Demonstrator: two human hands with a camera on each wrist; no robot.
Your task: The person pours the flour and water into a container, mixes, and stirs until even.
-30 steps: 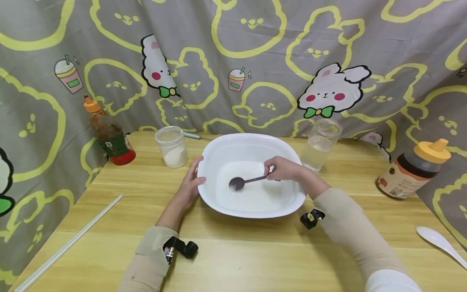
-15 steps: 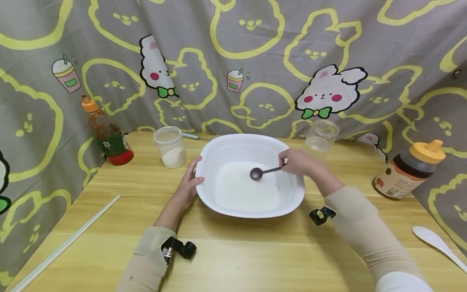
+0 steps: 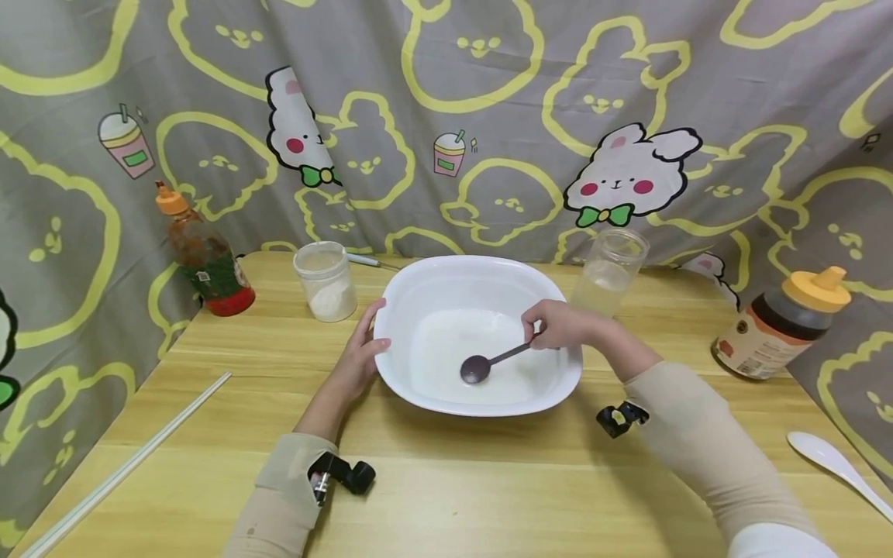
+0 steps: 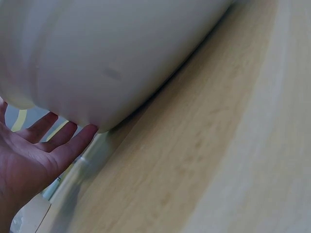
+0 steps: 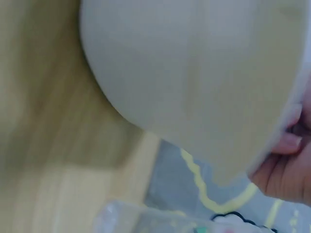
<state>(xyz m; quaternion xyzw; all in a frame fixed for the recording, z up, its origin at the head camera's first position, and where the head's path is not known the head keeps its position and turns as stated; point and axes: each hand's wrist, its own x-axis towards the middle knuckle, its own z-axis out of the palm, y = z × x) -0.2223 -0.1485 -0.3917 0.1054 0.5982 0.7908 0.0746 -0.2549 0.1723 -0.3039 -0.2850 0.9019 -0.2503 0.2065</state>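
Observation:
A white basin (image 3: 488,271) stands on the wooden table, with a whitish layer (image 3: 446,341) across its bottom. My left hand (image 3: 359,356) holds its left side, thumb on the rim; in the left wrist view the fingertips (image 4: 90,130) press the outer wall. Over the basin's right side, my right hand (image 3: 558,322) pinches the handle of a dark brown spoon (image 3: 477,369). The spoon's bowl is low in the basin, near the front of the whitish layer. In the right wrist view the basin wall hides the spoon, and part of the right hand (image 5: 289,170) shows at the rim.
Behind the basin's right side is a clear jar of liquid (image 3: 610,271); a jar of white powder (image 3: 328,287) stands left. A red sauce bottle (image 3: 212,263) and brown sauce bottle (image 3: 781,325) flank them. Chopsticks (image 3: 139,457), a white spoon (image 3: 830,457) and a pale-blue-handled tool (image 3: 364,260) lie about.
The spoon rose toward the right and back of the basin, then came down toward the front with my right hand. My left hand stays on the basin's side.

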